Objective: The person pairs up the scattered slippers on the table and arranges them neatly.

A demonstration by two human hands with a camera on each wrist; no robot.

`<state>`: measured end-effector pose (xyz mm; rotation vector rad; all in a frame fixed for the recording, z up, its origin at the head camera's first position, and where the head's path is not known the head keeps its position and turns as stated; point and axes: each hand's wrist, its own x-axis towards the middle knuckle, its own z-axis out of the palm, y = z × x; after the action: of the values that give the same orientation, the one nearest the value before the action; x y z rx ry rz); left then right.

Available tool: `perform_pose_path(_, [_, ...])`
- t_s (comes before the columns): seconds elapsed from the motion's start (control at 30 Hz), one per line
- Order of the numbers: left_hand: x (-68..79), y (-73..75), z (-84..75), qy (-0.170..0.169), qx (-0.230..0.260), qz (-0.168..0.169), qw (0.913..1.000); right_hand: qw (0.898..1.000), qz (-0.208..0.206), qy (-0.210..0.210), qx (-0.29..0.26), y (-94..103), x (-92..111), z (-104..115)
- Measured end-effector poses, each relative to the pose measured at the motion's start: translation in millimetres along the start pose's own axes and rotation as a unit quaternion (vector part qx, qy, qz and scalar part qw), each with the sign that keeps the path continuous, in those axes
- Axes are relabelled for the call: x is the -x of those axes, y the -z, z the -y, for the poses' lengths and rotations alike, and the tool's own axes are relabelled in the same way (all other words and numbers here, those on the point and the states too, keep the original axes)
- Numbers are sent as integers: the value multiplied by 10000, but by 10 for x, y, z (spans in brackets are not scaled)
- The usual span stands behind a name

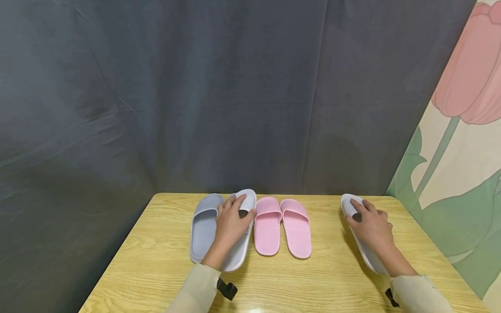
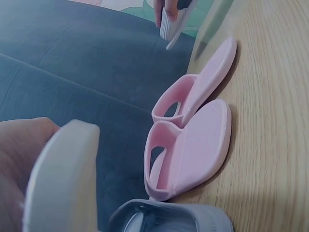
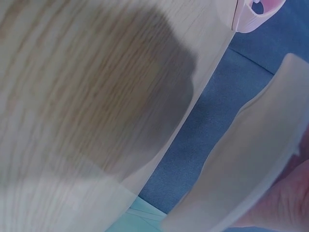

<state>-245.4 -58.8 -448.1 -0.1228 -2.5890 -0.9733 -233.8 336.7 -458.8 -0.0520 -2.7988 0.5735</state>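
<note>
My left hand [image 1: 231, 221] grips a white slipper [image 1: 236, 257] by its strap, thumb on the near side. That slipper is raised and overlaps the second of two grey-blue slippers; the other grey-blue slipper [image 1: 204, 237] lies in plain sight to its left. Far to the right, my right hand [image 1: 372, 227] holds the matching white slipper [image 1: 367, 252] by the strap. In the right wrist view this slipper's pale sole [image 3: 251, 145] hangs above the table, with a shadow beneath. A pink slipper [image 1: 268, 232] and its mate [image 1: 297, 234] lie side by side between my hands.
The wooden table [image 1: 313, 287] ends at a dark grey curtain [image 1: 242, 95] along the back. A wall painted with a tulip [image 1: 467, 69] borders the right side. Black wrist straps [image 1: 227, 288] show below both hands.
</note>
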Motion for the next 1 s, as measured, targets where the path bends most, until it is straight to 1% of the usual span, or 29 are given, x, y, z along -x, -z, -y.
perform_pose_path(0.2, [-18, -28, -48, 27, -78, 110, 9999, 10000, 28, 28, 36, 9, -11, 35])
perform_pose_path(0.4, [-24, -76, -103, -31, -130, 66, 9999, 9999, 59, 53, 62, 3, -23, 48])
perform_pose_path(0.63, [-5, -125, -174, -30, -59, 135, 9999, 9999, 118, 39, 82, -12, -23, 74])
perform_pose_path(0.87, [-3, -153, -204, 23, -94, 211, 9997, 9999, 93, 48, 46, -22, -25, 82])
perform_pose_path(1.0, [-6, -166, -225, 8, -13, 158, 9999, 9999, 122, 45, 27, -22, -25, 76])
